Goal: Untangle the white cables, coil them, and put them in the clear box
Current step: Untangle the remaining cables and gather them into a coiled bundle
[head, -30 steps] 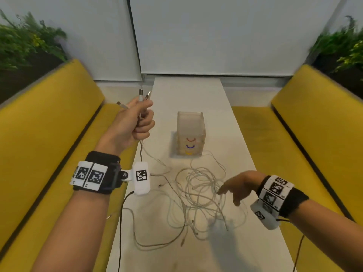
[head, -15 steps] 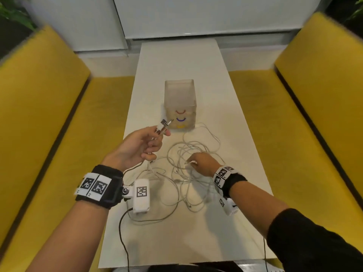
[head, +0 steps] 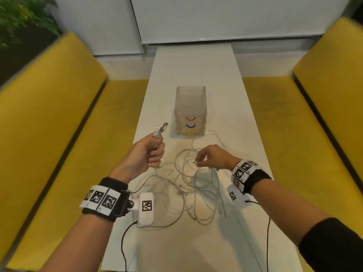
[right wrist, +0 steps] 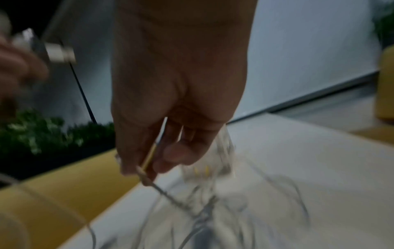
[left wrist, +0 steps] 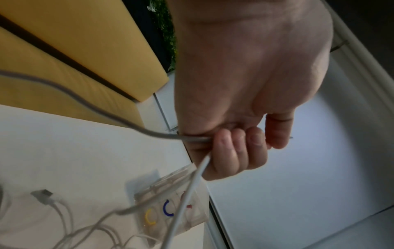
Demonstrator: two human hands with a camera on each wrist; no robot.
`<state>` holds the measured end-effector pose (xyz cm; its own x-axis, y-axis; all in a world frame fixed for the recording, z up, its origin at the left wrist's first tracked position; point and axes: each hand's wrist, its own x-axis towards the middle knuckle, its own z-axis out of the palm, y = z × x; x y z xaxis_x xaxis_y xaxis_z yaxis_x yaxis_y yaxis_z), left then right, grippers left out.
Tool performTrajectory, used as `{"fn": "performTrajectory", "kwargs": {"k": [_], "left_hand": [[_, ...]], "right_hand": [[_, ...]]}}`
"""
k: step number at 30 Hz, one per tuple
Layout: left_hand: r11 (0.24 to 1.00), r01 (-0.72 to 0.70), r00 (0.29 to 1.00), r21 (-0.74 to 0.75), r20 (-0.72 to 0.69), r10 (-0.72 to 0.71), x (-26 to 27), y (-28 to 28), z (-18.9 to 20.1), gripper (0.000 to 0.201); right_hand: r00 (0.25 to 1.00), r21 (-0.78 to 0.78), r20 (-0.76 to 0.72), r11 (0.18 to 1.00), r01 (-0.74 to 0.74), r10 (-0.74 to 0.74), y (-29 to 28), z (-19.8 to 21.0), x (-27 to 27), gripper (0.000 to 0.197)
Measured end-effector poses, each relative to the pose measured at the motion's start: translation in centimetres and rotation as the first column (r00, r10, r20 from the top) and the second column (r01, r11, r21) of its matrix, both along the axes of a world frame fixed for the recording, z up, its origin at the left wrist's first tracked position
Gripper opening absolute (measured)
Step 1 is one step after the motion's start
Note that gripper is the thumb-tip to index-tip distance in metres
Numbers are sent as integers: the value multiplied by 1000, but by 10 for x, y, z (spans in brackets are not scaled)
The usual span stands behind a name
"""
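Note:
A tangle of white cables [head: 196,185] lies on the white table [head: 196,71], just in front of the clear box [head: 191,107], which stands upright with red, blue and yellow arcs on its near wall. My left hand [head: 149,154] is raised left of the box and grips cable ends, with USB plugs [head: 161,129] sticking up out of the fist; the left wrist view shows its fingers [left wrist: 234,151] curled round the cables. My right hand [head: 208,158] hovers over the tangle and pinches a small cable end [right wrist: 147,161] between thumb and forefinger.
Yellow benches [head: 59,118] run along both sides of the narrow table. Green plants [head: 23,14] stand at the far left. A loose USB plug [left wrist: 42,195] lies on the table near the box. Black sensor wires hang from both wrists.
My left hand came down from high at the left to beside the box, still gripping the plugs. My right hand moved into the tangle and lifted a cable end.

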<state>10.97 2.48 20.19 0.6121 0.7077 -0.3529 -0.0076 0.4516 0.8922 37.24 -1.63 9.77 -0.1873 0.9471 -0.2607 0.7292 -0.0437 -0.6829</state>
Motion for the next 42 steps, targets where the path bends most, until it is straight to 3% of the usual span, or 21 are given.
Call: {"fn": "performTrajectory", "kwargs": {"k": [4,8,12,16,19,22,24,26,30,32,34,39,42], "left_hand": [[992,-1,1000,130,-4,1,16,1,8,30],[922,-9,998,386,-60,35,41,-6,25,17],[824,-7,995,566,-79,62,68,-10,45,24],[787,-82,993,612,-19,118,75,-5,51,13],[723,-129,986,679,11,166,75,-2,48,9],[630,-241,948,738,39,316,78,-2,45,15],[608,-319,924,727,97,369,80,-3,49,13],[622,-416,900,664,201,386,79,0,64,13],[565,-661,750,495,463,472,54,24,111,12],[487,-749,661,449,540,520,34,36,133,12],[427,-782,623,453,593,510,18,46,146,10],[388,-786,619,482,622,480,3,48,155,12],[353,-792,610,497,637,471,5,37,160,11]], "right_hand": [[925,116,-363,980,161,-109,-2,72,10,16],[781,147,-612,952,268,-125,-6,132,4,18],[719,186,-688,935,304,-97,-8,168,-15,27],[613,113,-761,886,449,-213,-7,179,-22,39],[512,49,-824,870,491,-243,-6,179,-27,37],[453,12,-856,866,500,-249,-3,178,-39,31],[467,-23,-842,882,470,-270,-3,174,-48,27],[524,-40,-811,919,393,-259,-8,164,-51,35],[768,80,-621,961,265,-160,-24,124,-31,38],[762,15,-609,958,287,-219,-32,105,-17,40],[779,-8,-575,954,301,-250,-37,94,-5,44],[841,-33,-475,960,277,-259,-42,81,16,41],[843,-16,-425,934,358,-330,-45,80,24,42]]}}
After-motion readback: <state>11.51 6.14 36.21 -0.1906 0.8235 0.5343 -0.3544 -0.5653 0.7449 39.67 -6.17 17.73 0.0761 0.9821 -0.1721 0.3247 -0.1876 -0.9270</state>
